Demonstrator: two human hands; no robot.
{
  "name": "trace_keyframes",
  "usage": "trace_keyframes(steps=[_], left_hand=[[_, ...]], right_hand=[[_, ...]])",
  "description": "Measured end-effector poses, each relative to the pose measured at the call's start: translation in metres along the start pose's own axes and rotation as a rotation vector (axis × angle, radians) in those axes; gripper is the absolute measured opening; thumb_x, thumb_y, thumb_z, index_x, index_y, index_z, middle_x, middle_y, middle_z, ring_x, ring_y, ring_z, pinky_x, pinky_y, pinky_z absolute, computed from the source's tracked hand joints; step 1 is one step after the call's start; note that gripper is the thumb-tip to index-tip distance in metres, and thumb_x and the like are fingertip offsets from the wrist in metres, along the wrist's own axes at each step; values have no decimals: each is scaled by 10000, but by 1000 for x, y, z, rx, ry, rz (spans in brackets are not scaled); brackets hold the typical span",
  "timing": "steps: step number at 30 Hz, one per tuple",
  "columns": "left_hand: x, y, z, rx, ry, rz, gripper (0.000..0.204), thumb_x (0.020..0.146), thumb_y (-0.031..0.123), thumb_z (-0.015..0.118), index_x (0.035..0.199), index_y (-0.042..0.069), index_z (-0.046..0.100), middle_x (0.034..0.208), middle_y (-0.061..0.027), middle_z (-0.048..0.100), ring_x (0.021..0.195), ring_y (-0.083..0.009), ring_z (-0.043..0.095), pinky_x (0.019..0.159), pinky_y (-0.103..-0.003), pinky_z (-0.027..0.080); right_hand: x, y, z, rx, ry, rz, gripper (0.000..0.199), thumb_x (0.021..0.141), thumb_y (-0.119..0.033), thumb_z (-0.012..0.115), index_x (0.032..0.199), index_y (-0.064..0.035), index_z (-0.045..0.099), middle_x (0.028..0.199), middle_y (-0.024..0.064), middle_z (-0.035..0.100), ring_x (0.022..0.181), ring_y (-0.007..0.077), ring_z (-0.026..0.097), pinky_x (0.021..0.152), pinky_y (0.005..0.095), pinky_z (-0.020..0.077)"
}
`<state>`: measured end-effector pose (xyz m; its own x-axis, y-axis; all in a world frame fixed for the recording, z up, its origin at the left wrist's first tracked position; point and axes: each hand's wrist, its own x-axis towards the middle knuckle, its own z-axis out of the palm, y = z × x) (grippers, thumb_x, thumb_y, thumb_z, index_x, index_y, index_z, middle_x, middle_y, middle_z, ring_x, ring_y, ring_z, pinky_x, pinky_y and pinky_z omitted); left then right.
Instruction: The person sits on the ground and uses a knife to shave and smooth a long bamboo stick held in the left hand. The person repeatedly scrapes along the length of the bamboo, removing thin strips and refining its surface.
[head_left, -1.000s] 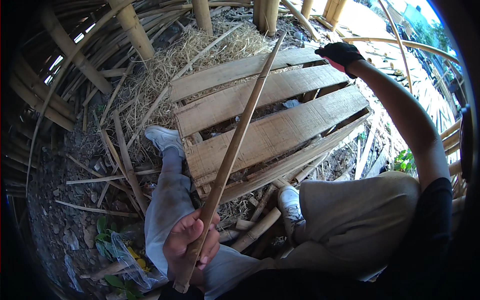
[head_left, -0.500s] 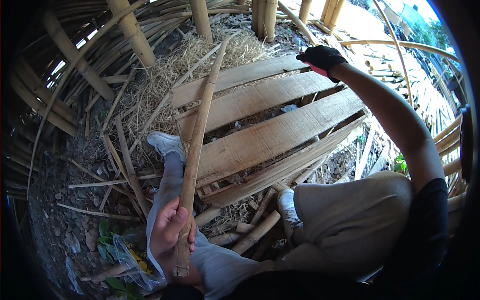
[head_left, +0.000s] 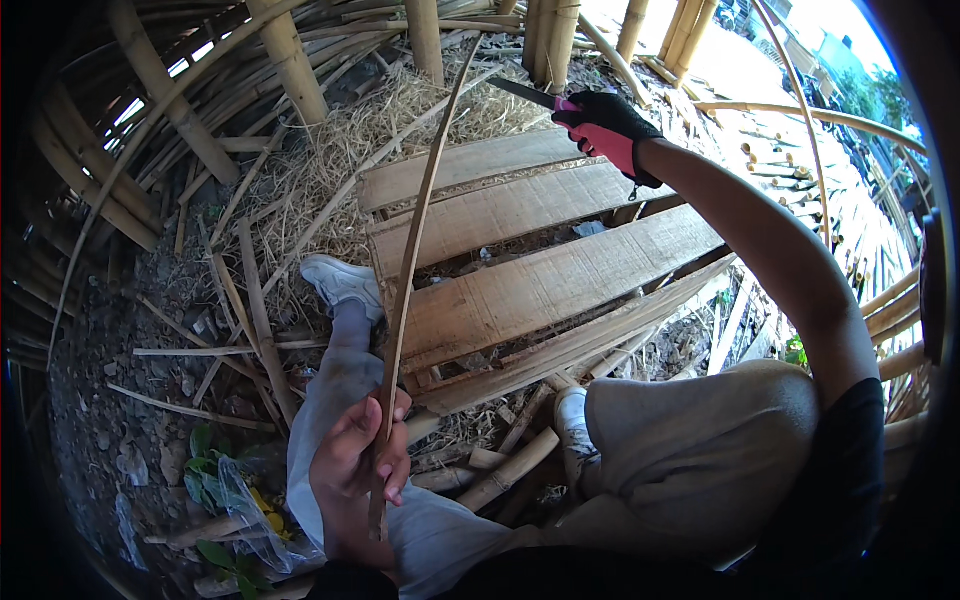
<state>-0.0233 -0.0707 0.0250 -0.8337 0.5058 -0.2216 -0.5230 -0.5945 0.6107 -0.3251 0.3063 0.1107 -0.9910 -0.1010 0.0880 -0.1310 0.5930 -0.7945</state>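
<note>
Left hand (head_left: 348, 452) pinches the bamboo strip (head_left: 412, 255) by its near end, before the crate (head_left: 560, 262)'s left side — probably keeping its length free — while the gloved right hand (head_left: 612, 130) grips a knife (head_left: 522, 93).

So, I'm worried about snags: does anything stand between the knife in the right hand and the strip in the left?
Nothing visible does. The knife in the right hand points toward the upper part of the strip in the left hand. Straw shows in the gap, apparently lying beyond.
</note>
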Motion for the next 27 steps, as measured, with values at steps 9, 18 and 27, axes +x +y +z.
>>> trace_keyframes(steps=[9, 18, 27], left_hand=[[2, 4, -4, -76, 94, -169, 391, 1092, 495, 337, 1067, 115, 424, 492, 24, 386, 322, -93, 398, 291, -234, 318], [-9, -3, -21, -90, 118, -213, 450, 1093, 532, 271, 925, 158, 455, 407, 37, 365, 257, -86, 305, 278, -229, 228], [6, -5, -30, -361, -63, -214, 418, 1117, 455, 245, 898, 171, 459, 404, 29, 399, 252, -66, 335, 259, -205, 211]], right_hand=[[-10, -2, 52, -123, -291, -262, 295, 979, -347, 635, 1104, -98, 732, 764, -36, 615, 704, 61, 539, 602, 264, 433], [13, -3, 92, -148, -337, 105, 314, 973, -398, 654, 826, -132, 733, 665, -61, 585, 595, 73, 520, 520, 277, 392], [-15, -44, 117, -197, -475, 100, 337, 965, -451, 661, 862, -134, 713, 683, -20, 612, 565, 100, 528, 515, 299, 414]])
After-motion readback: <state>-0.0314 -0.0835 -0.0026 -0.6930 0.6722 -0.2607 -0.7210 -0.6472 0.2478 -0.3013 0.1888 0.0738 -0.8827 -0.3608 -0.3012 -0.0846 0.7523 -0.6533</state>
